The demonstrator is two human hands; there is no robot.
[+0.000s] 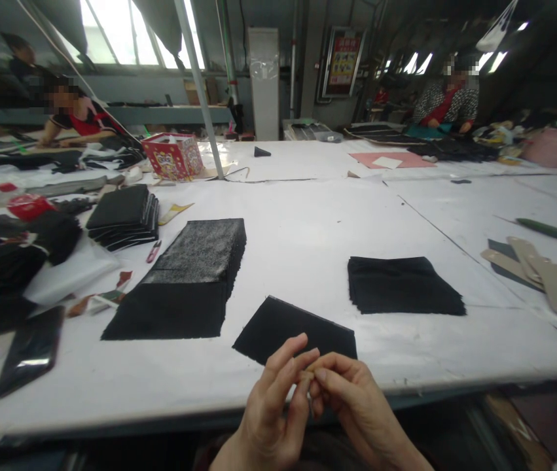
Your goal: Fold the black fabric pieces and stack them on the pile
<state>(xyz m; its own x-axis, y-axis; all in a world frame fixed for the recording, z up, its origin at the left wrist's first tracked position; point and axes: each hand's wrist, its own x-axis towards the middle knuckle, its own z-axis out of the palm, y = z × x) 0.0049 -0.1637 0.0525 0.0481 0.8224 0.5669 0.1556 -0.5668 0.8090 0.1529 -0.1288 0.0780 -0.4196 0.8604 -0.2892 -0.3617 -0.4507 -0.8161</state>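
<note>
My left hand point(275, 399) and my right hand point(354, 396) meet fingertip to fingertip at the table's front edge. The right thumb and fingers are pinched together against the left thumb and fingers. Something small and tan point(307, 375) may be between them, but I cannot make out what it is. The left index finger points up, off the pinch. Just beyond the hands lies a black fabric piece point(298, 327) with angled edges, partly covered by my fingers. Left of it is a fanned stack of black fabric pieces point(175, 307), greyish on top; another black stack point(403, 286) lies to the right.
Around the left side are a folded dark stack point(124, 212), small pink-handled snips point(153, 252), a dark phone-like slab point(30, 352) and a plastic bag point(69, 268). Tan pattern templates point(548, 278) lie right. A red box point(173, 157) stands by a pole. Several people work farther back.
</note>
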